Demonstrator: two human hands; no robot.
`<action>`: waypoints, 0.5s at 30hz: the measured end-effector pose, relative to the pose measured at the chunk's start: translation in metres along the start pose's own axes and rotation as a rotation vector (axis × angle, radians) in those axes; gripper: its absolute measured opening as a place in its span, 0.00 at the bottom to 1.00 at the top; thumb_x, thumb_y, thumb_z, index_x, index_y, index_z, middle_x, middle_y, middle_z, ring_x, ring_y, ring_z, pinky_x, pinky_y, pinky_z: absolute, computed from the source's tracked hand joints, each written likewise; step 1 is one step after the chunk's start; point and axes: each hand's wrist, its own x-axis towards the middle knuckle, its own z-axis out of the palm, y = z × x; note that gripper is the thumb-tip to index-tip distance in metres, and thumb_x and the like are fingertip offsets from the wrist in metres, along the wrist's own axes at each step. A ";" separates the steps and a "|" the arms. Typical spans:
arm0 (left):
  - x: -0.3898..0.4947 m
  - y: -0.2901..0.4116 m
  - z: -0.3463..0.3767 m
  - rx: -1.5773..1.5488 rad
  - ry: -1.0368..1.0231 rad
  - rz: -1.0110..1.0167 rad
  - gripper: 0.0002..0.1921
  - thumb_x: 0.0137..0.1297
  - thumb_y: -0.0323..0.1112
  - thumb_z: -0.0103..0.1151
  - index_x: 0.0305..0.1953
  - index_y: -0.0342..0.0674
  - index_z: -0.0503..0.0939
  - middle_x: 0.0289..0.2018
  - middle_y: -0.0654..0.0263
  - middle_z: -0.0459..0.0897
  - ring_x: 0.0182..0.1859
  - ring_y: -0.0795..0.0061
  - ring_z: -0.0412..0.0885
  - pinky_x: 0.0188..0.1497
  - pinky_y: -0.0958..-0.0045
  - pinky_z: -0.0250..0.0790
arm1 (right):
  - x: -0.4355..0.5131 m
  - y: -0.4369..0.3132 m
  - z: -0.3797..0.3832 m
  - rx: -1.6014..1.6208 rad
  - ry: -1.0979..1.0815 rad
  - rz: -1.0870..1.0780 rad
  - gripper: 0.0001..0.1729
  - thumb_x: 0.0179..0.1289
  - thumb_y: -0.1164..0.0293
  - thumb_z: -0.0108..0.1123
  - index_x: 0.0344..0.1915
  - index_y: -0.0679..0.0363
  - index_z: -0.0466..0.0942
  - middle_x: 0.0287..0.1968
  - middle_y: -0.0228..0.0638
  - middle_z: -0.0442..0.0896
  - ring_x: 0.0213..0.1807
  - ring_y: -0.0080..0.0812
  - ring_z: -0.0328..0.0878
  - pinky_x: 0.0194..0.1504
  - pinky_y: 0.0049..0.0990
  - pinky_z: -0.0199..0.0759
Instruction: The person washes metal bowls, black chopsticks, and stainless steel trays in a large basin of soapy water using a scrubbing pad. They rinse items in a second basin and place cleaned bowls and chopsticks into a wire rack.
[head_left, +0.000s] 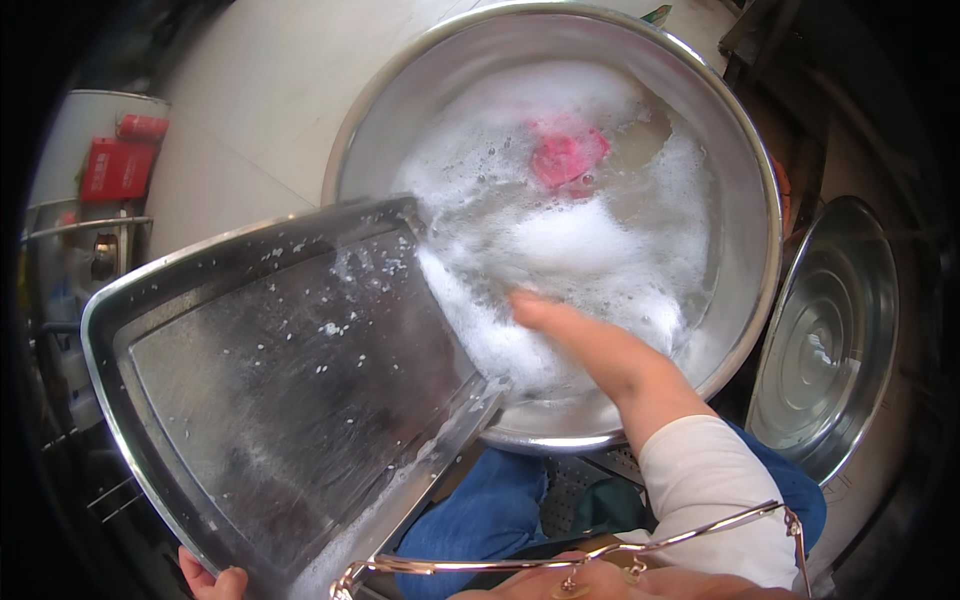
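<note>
A large round metal basin (765, 187) holds soapy, foamy water. My left hand (212, 576) grips the lower left rim of a rectangular metal tray (292, 360), whose far end dips into the foam inside the basin. White specks and suds cling to the tray. My right hand (536, 307) is over the basin near its middle, its fingers partly hidden in the foam, so whether it holds anything is hidden. Beyond it a pink cloth (566, 157) lies partly under the suds.
A round metal lid or shallow pan (825, 337) leans at the right of the basin. At the left stand a red box (118, 169) and a wire rack (86, 225) with items. My knees in blue jeans (472, 510) are close below the basin.
</note>
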 end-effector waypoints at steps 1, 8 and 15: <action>0.007 -0.008 -0.008 -0.045 -0.048 0.053 0.22 0.54 0.22 0.57 0.53 0.36 0.75 0.46 0.61 0.82 0.47 0.71 0.79 0.53 0.70 0.72 | -0.012 -0.003 -0.006 -0.020 0.079 -0.002 0.17 0.61 0.78 0.51 0.48 0.63 0.82 0.60 0.55 0.80 0.65 0.55 0.75 0.66 0.48 0.67; 0.085 -0.041 -0.046 -0.211 -0.143 0.018 0.21 0.47 0.24 0.58 0.48 0.37 0.78 0.34 0.72 0.83 0.30 0.86 0.77 0.32 0.87 0.66 | -0.080 -0.011 -0.093 -0.489 0.189 -0.084 0.11 0.55 0.67 0.63 0.36 0.60 0.85 0.40 0.49 0.87 0.45 0.54 0.84 0.47 0.47 0.79; 0.070 -0.029 -0.012 -0.440 -0.107 0.056 0.24 0.41 0.22 0.50 0.46 0.35 0.78 0.35 0.70 0.81 0.32 0.83 0.77 0.34 0.85 0.67 | -0.116 0.004 -0.202 -0.329 0.913 -0.033 0.08 0.62 0.67 0.57 0.38 0.57 0.78 0.41 0.45 0.84 0.43 0.52 0.81 0.44 0.45 0.75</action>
